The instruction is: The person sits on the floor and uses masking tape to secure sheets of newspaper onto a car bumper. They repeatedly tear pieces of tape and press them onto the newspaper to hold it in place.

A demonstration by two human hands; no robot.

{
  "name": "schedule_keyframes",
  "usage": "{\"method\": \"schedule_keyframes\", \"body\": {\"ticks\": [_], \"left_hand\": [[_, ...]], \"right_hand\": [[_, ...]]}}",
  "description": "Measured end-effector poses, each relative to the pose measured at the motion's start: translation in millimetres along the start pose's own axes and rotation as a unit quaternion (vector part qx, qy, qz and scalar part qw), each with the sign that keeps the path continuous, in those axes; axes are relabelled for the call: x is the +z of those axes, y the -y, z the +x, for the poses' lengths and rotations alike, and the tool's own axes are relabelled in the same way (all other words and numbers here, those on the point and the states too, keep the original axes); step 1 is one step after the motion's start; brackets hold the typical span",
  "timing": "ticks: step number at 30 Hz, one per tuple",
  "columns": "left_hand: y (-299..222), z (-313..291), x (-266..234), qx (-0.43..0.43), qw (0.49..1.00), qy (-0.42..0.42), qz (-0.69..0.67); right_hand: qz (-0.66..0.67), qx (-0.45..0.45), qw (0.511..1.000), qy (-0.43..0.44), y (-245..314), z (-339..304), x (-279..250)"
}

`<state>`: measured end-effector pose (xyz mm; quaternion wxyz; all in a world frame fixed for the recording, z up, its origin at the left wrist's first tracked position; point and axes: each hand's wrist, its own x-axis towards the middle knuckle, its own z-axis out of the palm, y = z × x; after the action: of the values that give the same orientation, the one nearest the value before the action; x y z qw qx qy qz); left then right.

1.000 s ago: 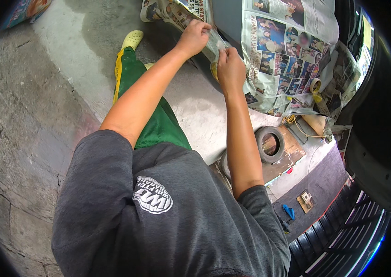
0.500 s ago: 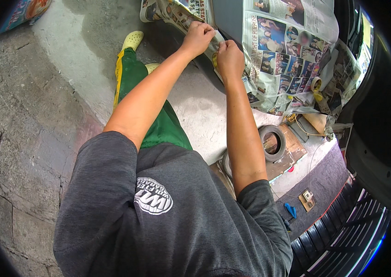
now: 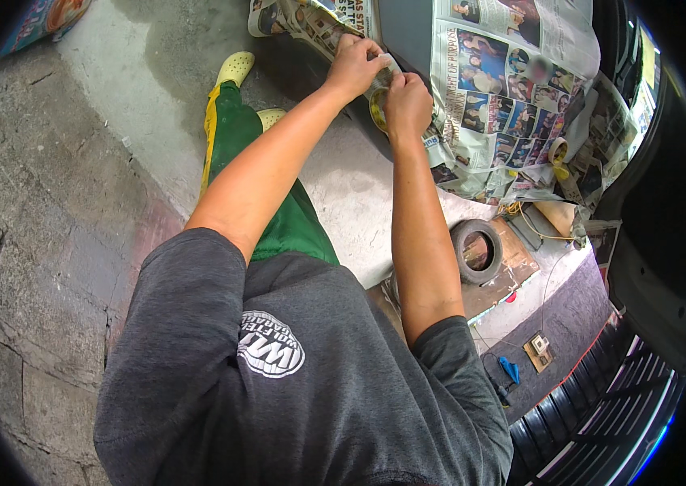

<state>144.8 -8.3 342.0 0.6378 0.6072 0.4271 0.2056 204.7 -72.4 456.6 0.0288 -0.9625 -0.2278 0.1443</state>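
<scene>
Strip (image 3: 389,62) lies between our left hand (image 3: 354,68) and right hand (image 3: 408,105), both pinching it. We see newspaper (image 3: 513,97) rightward, a tire (image 3: 459,245) nearer.

open room over concrete floor (image 3: 116,97) left of left hand (image 3: 356,68), newspaper-covered panel (image 3: 513,105) blocking way right of right hand (image 3: 409,107), tire (image 3: 462,262) lower right

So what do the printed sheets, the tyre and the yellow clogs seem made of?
Printed sheets: apparently thin matt newsprint, by the creases and rows of photos. Tyre: probably rubber, a dull grey ring. Yellow clogs: likely moulded foam or plastic, with small holes.
</scene>
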Motion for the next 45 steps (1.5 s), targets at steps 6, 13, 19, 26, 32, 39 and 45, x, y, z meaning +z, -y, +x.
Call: {"method": "schedule_keyframes", "body": {"ticks": [6,13,19,26,32,39,45], "left_hand": [[-4.6,-4.2,13.0,0.001,0.998,-0.056,0.037],[-0.7,-1.6,20.0,0.015,0.994,-0.105,0.029],[-6.4,-2.1,17.7,0.002,0.994,-0.101,0.037],[-10.5,-2.0,15.9,-0.009,0.997,-0.081,0.0],[-5.2,-0.6,11.6,0.007,0.997,-0.079,0.016],[-9.7,13.4,-7.5,-0.058,0.995,-0.068,-0.038],[-21.3,-5.1,1.9,-0.003,0.991,-0.121,0.062]], "right_hand": [[0.007,0.019,1.0,-0.006,2.7,-1.9,1.0],[0.034,0.037,0.999,-0.009,-3.8,5.4,10.0],[0.001,0.052,0.997,-0.052,-4.3,8.0,19.2],[0.123,0.127,0.984,-0.026,2.4,3.2,13.7],[0.201,0.174,0.963,-0.036,-7.5,-4.7,21.3],[0.295,0.188,0.936,-0.034,-18.6,-6.9,18.7],[0.278,0.06,0.959,0.022,-55.1,-28.3,9.8]]}}
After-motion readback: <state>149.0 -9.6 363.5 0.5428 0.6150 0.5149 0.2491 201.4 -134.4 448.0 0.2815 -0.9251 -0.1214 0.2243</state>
